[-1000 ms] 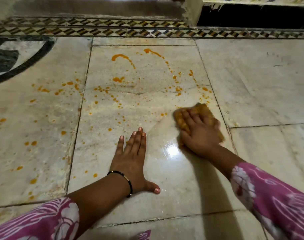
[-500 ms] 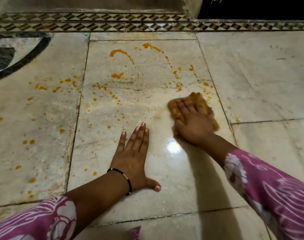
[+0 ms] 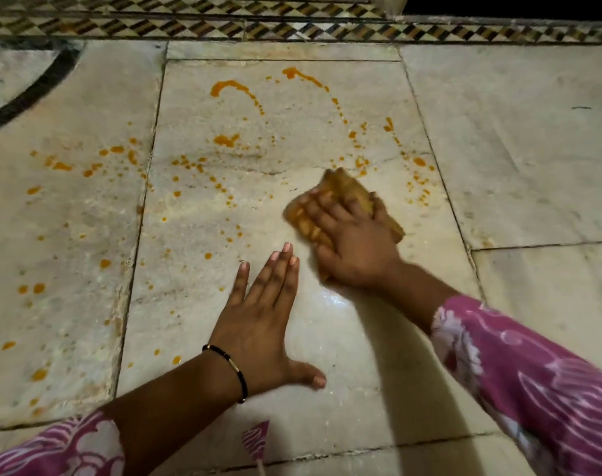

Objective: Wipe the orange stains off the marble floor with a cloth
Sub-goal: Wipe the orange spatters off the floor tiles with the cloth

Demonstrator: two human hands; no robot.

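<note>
The right hand [image 3: 352, 245] lies palm-down on an orange-stained cloth [image 3: 347, 197], fingers spread flat and pressing it to the marble floor [image 3: 519, 159]; the cloth is bunched under the palm and shows past the fingertips toward 12 o'clock and past the hand's edge toward 3 o'clock. It sits slightly right of the centre of the middle slab. The left hand [image 3: 258, 324] rests flat on the same slab at about 7 o'clock from the cloth, fingers straight and close together, thumb splayed toward 4 o'clock, holding nothing. A black bracelet [image 3: 229, 364] circles its wrist. Both forearms come out of pink-and-white patterned sleeves [image 3: 540, 383].

Orange stains [image 3: 234, 89] arc and speckle the slab from 10 to 1 o'clock of the cloth, with more drops scattered across the neighbouring slab at 9 o'clock. The floor at 6 o'clock of the cloth looks wet and glossy, with few spots. A chequered inlay border [image 3: 292, 27] runs along the far edge at 12 o'clock.
</note>
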